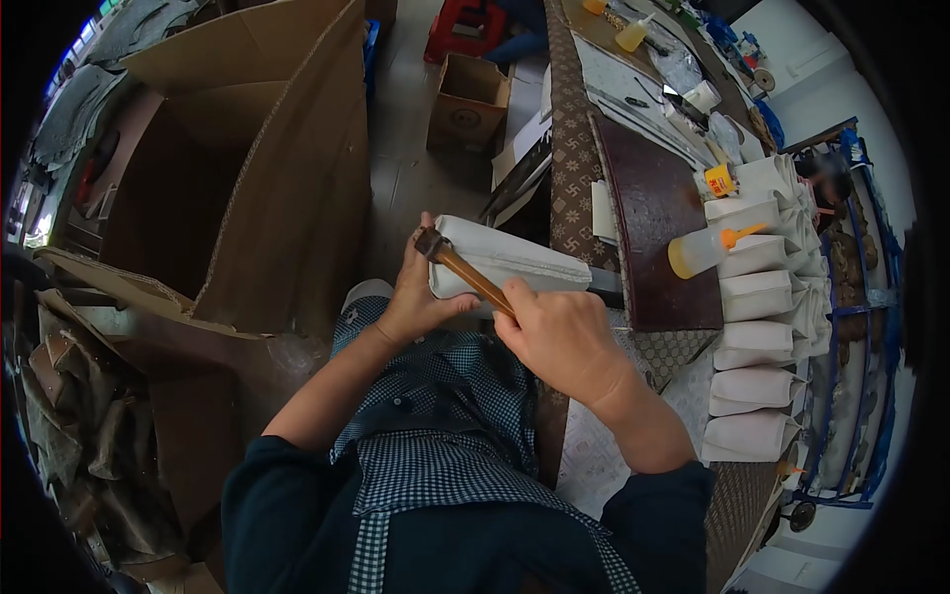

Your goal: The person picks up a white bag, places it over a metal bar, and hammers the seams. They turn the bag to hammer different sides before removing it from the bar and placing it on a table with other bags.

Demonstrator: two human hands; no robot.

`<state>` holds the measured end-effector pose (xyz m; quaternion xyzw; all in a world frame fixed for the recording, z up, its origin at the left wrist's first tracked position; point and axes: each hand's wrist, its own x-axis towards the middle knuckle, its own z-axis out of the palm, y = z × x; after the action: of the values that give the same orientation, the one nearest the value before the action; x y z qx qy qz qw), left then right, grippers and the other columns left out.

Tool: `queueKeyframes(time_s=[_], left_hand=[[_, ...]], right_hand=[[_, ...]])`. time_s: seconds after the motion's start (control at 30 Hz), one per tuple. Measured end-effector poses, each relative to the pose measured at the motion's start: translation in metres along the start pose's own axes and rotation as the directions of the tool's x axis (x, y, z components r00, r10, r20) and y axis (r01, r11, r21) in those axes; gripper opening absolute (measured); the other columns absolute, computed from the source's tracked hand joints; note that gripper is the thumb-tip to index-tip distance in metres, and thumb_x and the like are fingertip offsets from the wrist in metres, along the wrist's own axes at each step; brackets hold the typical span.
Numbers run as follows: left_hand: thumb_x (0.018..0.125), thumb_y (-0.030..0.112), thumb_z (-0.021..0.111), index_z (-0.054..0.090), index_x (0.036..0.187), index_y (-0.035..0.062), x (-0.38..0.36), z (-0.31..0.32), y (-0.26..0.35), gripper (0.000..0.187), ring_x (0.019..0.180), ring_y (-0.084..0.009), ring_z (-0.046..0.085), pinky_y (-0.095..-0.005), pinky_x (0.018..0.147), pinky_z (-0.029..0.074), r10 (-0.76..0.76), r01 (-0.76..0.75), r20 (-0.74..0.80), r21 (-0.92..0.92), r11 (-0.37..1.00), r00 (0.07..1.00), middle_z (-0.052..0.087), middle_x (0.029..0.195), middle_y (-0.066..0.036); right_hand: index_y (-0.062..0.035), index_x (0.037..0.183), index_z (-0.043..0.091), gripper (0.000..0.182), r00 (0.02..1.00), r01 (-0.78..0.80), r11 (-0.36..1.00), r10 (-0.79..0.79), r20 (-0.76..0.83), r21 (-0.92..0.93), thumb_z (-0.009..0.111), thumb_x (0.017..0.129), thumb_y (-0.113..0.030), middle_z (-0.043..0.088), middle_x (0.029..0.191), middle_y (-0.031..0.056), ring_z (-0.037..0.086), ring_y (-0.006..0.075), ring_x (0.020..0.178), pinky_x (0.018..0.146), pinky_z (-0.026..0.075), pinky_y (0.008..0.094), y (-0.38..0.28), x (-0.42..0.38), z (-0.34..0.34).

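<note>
My right hand [559,339] is wrapped round the wooden handle of a hammer [470,276]. The hammer's dark head lies over the near-left end of a white folded piece [510,255], close to my left fingers. That piece is held at its left end by my left hand [416,292], with the thumb on the near side and the fingers behind. The right end of the white piece reaches a dark metal bar [606,282] beside the table. Whether the hammer head touches the piece cannot be made out.
A large open cardboard box [307,178] stands at left, a smaller box [470,99] ahead. On the table at right are a dark board [658,228], a glue bottle [698,252] and a row of white folded pieces [754,344]. Brown material [129,455] lies at lower left.
</note>
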<state>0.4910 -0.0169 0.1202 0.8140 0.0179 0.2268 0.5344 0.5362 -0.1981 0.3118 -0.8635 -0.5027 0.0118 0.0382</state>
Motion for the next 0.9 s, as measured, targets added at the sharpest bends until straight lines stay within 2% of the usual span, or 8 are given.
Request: queueKeyframes(time_s=[0.1,0.27,0.3,0.47,0.63,0.73,0.77,0.9], left_hand=[[0.061,0.060,0.090,0.003,0.160,0.0024,-0.004,-0.001,0.002,0.144,0.145,-0.0419,0.032,-0.0465,0.118,0.034,-0.040,0.041,0.021,-0.025,0.999,0.999,0.026,0.154,-0.027],[0.059,0.066,0.088,-0.002,0.161,0.0046,-0.001,-0.009,0.004,0.149,0.144,-0.0426,0.032,-0.0473,0.118,0.035,-0.086,0.100,0.103,-0.131,0.986,0.991,0.024,0.154,-0.026],[0.060,0.063,0.090,-0.002,0.161,0.0040,0.000,-0.011,0.006,0.149,0.145,-0.0375,0.030,-0.0467,0.118,0.031,-0.112,0.132,0.132,-0.158,0.978,0.985,0.023,0.155,-0.023],[0.057,0.066,0.089,-0.004,0.161,0.0055,0.005,-0.022,0.002,0.152,0.145,-0.0406,0.030,-0.0504,0.119,0.031,-0.087,0.112,0.225,-0.098,0.989,0.970,0.023,0.155,-0.025],[0.057,0.062,0.091,-0.005,0.161,0.0063,0.007,-0.024,0.004,0.152,0.146,-0.0399,0.031,-0.0519,0.119,0.031,-0.080,0.124,0.241,-0.172,0.977,0.967,0.025,0.156,-0.024],[0.059,0.060,0.091,-0.004,0.161,0.0058,0.008,-0.023,0.003,0.150,0.143,-0.0379,0.036,-0.0507,0.118,0.033,-0.068,0.100,0.215,-0.143,0.985,0.974,0.030,0.152,-0.022],[0.059,0.060,0.091,-0.003,0.161,0.0059,0.007,-0.023,0.004,0.149,0.141,-0.0371,0.038,-0.0499,0.117,0.035,-0.095,0.130,0.210,-0.162,0.978,0.973,0.032,0.150,-0.021],[0.061,0.058,0.092,-0.001,0.161,0.0062,0.008,-0.021,0.009,0.146,0.134,-0.0338,0.044,-0.0465,0.113,0.039,-0.133,0.167,0.186,-0.185,0.968,0.974,0.037,0.142,-0.017]], right_hand=[[-0.0036,0.097,0.060,0.021,0.998,0.020,1.000,-0.019,-0.067,0.009,0.070,0.089,-0.021,0.064,0.058,0.0106,0.068,0.0273,0.053,0.050,0.055,0.0379,0.003,-0.003,-0.002],[-0.0052,0.090,0.058,0.018,0.983,-0.164,0.981,0.171,-0.070,0.106,0.067,0.090,-0.021,0.061,0.054,0.0087,0.064,0.0267,0.048,0.048,0.052,0.0393,0.035,-0.046,0.008],[-0.0054,0.090,0.058,0.017,0.970,-0.224,0.967,0.233,-0.067,0.121,0.067,0.090,-0.020,0.060,0.054,0.0092,0.064,0.0276,0.048,0.048,0.052,0.0399,0.043,-0.060,0.013],[-0.0050,0.090,0.058,0.016,0.874,-0.440,0.881,0.465,-0.145,0.174,0.065,0.091,-0.020,0.061,0.059,0.0124,0.065,0.0321,0.054,0.052,0.050,0.0442,0.074,-0.113,0.016],[-0.0047,0.089,0.055,0.019,0.697,-0.504,0.696,0.677,-0.235,0.511,0.064,0.094,-0.020,0.063,0.064,0.0154,0.065,0.0357,0.058,0.053,0.046,0.0444,0.075,-0.128,0.008],[-0.0044,0.090,0.056,0.018,0.746,-0.498,0.749,0.627,-0.225,0.436,0.064,0.094,-0.020,0.063,0.064,0.0146,0.064,0.0346,0.057,0.052,0.047,0.0440,0.075,-0.134,0.028],[-0.0046,0.091,0.057,0.017,0.798,-0.546,0.791,0.591,-0.116,0.275,0.064,0.094,-0.020,0.064,0.065,0.0138,0.065,0.0341,0.057,0.053,0.048,0.0435,0.080,-0.138,0.036],[-0.0049,0.096,0.060,0.017,0.775,-0.530,0.801,0.591,-0.223,0.278,0.066,0.093,-0.021,0.065,0.066,0.0125,0.065,0.0330,0.057,0.053,0.049,0.0431,0.087,-0.143,0.029]])
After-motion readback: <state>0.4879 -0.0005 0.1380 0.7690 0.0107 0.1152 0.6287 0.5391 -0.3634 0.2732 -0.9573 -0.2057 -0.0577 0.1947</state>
